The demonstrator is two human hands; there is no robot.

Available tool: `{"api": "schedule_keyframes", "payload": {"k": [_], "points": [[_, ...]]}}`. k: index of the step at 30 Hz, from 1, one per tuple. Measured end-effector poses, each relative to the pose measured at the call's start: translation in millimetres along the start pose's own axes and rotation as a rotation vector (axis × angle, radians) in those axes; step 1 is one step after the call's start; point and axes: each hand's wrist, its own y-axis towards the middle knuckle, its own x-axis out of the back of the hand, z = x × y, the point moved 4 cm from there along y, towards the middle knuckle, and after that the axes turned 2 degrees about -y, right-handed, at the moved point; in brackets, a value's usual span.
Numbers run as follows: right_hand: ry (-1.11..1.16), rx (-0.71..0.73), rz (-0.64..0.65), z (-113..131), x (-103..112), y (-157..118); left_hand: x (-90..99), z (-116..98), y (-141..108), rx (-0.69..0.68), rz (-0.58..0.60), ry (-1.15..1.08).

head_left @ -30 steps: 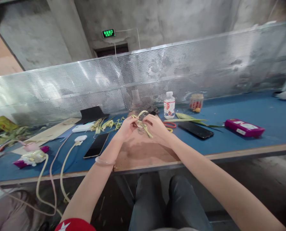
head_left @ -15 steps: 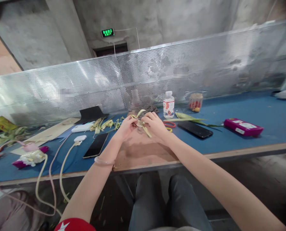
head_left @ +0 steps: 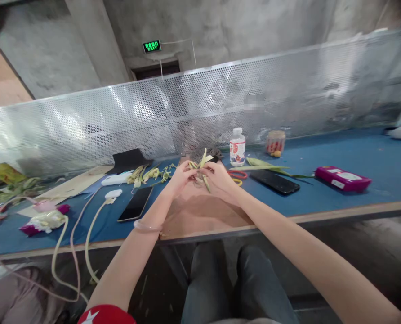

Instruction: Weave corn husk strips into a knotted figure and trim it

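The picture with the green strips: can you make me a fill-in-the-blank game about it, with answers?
The pale green strips are held by the right hand and the ____ hand.
The exit sign has letters glowing ____.
The bottle has a cap coloured ____.

Missing words: left; green; white.

Passage is free over the near part of the brown board, between the forearms, until left hand and right hand block it.
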Motion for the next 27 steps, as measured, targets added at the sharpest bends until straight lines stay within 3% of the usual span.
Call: {"api": "schedule_keyframes", "payload": {"k": [7, 11, 16, 23, 27], "points": [[0.21, -0.193, -0.039, 0.0, 8.4, 0.5, -5.5, -0.7, -2.8, -0.015, 0.06, 0.079], [0.301, -0.252, 0.006, 0.7, 9.0, 1.4, -9.9, -4.6, -4.7, -0.057, 0.062, 0.164], [0.326, -0.216, 0.06, 2.4, 5.5, 1.4, -11.4, -2.2, -4.1, -0.063, 0.064, 0.233], [0.26, -0.19, -0.138, -0.8, 14.1, 1.7, -9.0, 0.6, -1.8, -0.004, 0.015, 0.105], [0.103, -0.001, -0.238, 7.2, 20.0, 0.2, -7.8, 0.0, -1.0, 0.007, -0.001, 0.061]]}}
